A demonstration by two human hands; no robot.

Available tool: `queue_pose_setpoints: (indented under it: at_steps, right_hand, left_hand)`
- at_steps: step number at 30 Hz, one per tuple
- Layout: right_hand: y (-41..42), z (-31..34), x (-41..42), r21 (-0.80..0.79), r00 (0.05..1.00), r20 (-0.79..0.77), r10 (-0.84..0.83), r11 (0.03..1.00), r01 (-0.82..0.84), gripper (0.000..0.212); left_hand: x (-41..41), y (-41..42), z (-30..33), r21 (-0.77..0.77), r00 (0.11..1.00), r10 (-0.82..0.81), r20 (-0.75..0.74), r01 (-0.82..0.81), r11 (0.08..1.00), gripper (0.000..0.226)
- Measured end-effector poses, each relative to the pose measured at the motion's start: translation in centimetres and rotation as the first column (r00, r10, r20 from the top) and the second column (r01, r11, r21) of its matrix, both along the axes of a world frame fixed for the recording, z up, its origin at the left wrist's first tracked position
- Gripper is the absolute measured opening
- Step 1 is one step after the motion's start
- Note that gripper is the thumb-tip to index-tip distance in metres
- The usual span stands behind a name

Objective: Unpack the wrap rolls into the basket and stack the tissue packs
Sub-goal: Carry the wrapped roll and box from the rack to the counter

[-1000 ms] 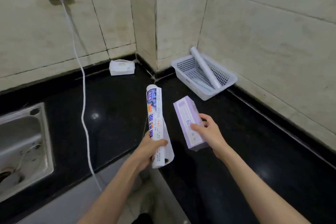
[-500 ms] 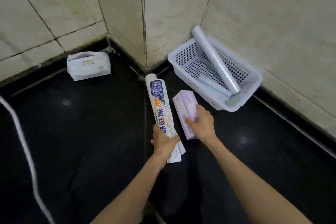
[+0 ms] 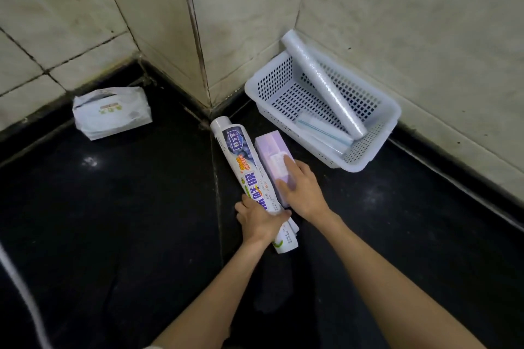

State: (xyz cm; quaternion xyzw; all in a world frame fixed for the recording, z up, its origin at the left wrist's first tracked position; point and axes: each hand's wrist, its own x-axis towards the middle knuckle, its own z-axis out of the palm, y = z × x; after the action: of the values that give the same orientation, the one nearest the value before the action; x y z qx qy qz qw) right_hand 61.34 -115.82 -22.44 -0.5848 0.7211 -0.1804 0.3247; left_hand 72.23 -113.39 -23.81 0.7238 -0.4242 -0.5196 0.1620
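Observation:
A wrap roll in a printed white sleeve (image 3: 243, 167) lies on the black counter, and my left hand (image 3: 259, 219) grips its near end. Beside it lies a purple box (image 3: 273, 159); my right hand (image 3: 302, 191) holds its near part, fingers curled over it. The white perforated basket (image 3: 374, 150) stands in the corner to the right. A bare clear wrap roll (image 3: 320, 85) leans across the basket, and another roll (image 3: 323, 129) lies on its floor. A white tissue pack (image 3: 112, 112) sits against the left wall.
Tiled walls meet in a protruding corner (image 3: 198, 37) just behind the roll. A white cable (image 3: 17, 286) crosses the counter at the lower left. The black counter (image 3: 113, 221) spreads wide on both sides of my arms.
Both hands have moved forward and down, bringing the sleeved roll and the purple box from the air onto the counter near the basket. The view has shifted toward the corner.

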Motion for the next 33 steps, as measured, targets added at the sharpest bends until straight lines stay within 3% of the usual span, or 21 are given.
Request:
queue_pose_setpoints:
  at_steps: [6,11,15,19,23,27,33]
  right_hand:
    - [1.8,1.6,-1.1,-0.006,0.998,0.043,-0.044,0.999,0.045,0.049]
    - [6.3,5.1,-2.8,-0.069,0.998,-0.031,-0.062,0.996,0.059,0.052]
    - [12.3,9.1,-5.1,-0.176,0.986,-0.127,-0.104,0.981,0.081,0.054]
    - [20.8,13.3,-9.4,-0.289,0.934,-0.281,-0.220,0.947,0.136,0.055]
    - [32.7,16.4,-14.2,-0.369,0.854,-0.358,-0.377,0.898,0.242,0.056]
    - [47.4,18.2,-18.7,-0.397,0.730,-0.420,-0.540,0.832,0.387,0.056]
    - [66.8,19.8,-23.0,-0.402,0.503,-0.453,-0.736,0.672,0.622,0.058]
  left_hand:
    - [1.5,0.3,1.0,-0.009,0.993,-0.113,-0.035,0.112,0.994,0.077]
    - [2.7,1.9,4.4,-0.252,0.912,-0.349,0.217,0.398,0.882,0.071]
    - [0.9,4.6,9.0,-0.464,0.776,-0.458,0.434,0.628,0.624,0.065]
    - [-3.8,9.4,14.0,-0.575,0.649,-0.444,0.618,0.758,0.308,0.062]
    - [-9.7,17.7,16.8,-0.559,0.538,-0.497,0.681,0.820,0.123,0.063]
    - [-16.5,28.9,17.5,-0.508,0.357,-0.574,0.737,0.853,-0.122,0.065]
    - [-26.3,44.2,19.2,-0.505,0.166,-0.624,0.764,0.756,-0.417,0.064]
